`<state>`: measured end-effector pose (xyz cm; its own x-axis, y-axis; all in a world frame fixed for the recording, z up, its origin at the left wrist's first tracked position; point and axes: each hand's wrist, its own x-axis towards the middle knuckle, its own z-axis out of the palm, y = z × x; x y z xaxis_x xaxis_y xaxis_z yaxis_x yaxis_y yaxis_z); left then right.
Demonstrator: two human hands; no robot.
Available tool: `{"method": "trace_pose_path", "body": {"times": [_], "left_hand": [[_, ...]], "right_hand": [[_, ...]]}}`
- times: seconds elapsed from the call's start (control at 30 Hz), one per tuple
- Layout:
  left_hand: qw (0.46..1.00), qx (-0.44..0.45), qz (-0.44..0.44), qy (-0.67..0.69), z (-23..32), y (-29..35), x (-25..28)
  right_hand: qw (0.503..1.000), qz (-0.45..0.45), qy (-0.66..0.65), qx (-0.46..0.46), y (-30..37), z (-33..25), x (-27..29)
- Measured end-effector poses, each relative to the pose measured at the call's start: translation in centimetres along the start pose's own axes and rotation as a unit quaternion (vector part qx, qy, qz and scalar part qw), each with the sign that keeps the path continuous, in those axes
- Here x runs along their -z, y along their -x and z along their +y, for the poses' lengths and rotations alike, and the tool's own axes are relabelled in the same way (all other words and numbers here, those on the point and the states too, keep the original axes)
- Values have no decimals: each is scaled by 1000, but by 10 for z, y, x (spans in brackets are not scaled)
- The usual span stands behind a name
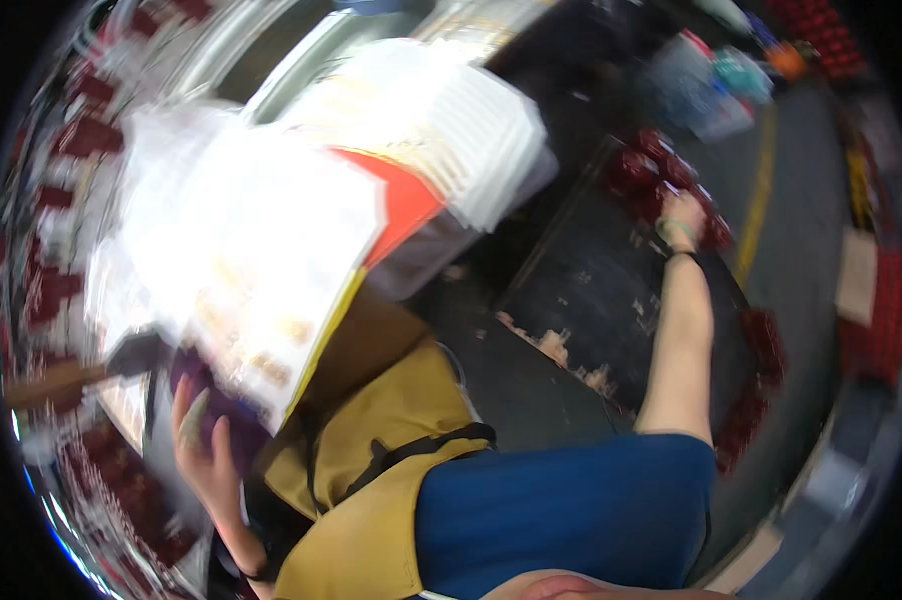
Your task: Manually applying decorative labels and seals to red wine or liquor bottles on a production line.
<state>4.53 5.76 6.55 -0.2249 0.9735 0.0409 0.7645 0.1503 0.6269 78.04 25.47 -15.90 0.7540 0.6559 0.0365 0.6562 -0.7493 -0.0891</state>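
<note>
Far right on the dark desk point(591, 290), red packets point(635, 172) seem not yet lifted away; right hand point(683, 213) touching them, grip unclear; left hand point(206, 445) splayed beside purple material point(252, 432).

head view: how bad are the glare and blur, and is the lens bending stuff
In the head view, glare washes much of the white sheets to blank white; in the head view, blur smears the dark red things by the right hand, so their details are lost; in the head view, the fisheye bows the yellow floor line, with black corners.
</note>
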Motion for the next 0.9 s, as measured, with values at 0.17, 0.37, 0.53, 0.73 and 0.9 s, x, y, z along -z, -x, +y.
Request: {"method": "trace_pose_path", "body": {"times": [0.17, 0.37, 0.53, 0.73, 0.9], "left_hand": [[999, 19, 40, -2, -10, 20, 19], [976, 38, 209, 45, -42, 53, 73], [887, 65, 449, -89, -122, 111, 200], [776, 247, 522, -255, -270, 186, 401], [799, 327, 371, -342, -383, 193, 461]], "right_hand": [[955, 90, -67, 276, 13, 2, -3], [894, 78, -278, 342, 90, -64, -22], [808, 207, -303, 461, 223, -168, 100], [711, 284, -361, 533, 325, -263, 209], [680, 262, -372, 575, 382, -302, 228]]}}
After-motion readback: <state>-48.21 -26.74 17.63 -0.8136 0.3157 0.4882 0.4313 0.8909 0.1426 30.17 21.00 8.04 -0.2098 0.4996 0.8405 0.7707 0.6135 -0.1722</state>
